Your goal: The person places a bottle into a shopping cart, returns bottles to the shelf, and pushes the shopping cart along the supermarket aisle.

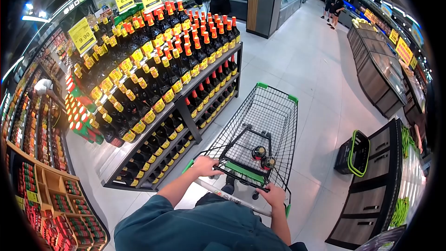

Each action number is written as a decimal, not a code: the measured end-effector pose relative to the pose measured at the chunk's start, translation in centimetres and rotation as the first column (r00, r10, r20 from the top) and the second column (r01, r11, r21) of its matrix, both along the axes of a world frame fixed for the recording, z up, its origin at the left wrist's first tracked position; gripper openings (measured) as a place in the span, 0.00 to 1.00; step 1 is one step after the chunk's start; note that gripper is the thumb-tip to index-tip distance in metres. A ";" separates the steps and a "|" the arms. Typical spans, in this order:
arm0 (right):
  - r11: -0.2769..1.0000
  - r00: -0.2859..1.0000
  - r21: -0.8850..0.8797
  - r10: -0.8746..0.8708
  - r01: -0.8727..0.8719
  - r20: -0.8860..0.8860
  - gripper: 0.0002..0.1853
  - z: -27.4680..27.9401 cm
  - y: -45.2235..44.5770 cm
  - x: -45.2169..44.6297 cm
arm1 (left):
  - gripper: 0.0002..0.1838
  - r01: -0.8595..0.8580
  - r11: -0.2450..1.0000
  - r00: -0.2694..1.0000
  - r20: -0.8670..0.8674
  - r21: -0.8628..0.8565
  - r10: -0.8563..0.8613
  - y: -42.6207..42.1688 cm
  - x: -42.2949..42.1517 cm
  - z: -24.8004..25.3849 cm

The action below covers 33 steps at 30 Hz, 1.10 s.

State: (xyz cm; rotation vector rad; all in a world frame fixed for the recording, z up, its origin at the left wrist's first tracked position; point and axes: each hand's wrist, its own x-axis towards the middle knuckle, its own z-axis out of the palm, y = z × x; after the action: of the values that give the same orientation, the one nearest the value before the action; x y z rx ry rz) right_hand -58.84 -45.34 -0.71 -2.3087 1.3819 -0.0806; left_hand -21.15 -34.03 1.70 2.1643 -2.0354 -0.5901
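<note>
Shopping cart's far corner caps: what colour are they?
Green: both corner caps on the shopping cart show best in the head view.

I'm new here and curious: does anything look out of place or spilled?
Perhaps the black shopping basket on the floor beside the vegetable counter: nobody holds it, so it looks left behind. No spill shows.

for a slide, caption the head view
Left hand and right hand grip a wire shopping cart holding two bottles, beside a supermarket shelf of red- and yellow-topped bottles.

Head camera | looks forward and down | wide fisheye | cart [258,135] close below
</note>
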 end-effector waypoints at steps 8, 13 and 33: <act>1.000 1.000 -0.005 -0.004 0.004 -0.006 0.34 -0.4 -1.4 0.1 | 0.35 0.037 0.999 0.999 0.032 -0.011 -0.037 -1.5 0.2 -0.4; 1.000 1.000 0.011 -0.018 0.018 0.010 0.34 -0.7 -2.1 0.1 | 0.35 0.045 0.999 0.998 0.035 -0.022 -0.045 -2.3 0.3 -0.4; 0.997 0.999 0.072 -0.009 0.012 -0.041 0.36 0.8 -1.7 0.2 | 0.36 0.020 1.000 0.997 0.071 -0.023 -0.018 -1.5 -0.1 -1.3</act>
State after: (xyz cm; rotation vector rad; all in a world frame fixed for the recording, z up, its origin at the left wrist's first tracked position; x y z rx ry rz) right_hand -58.60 -47.05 0.06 -2.2555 1.3932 0.0127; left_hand -21.27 -35.52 0.44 2.1853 -2.0891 -0.4951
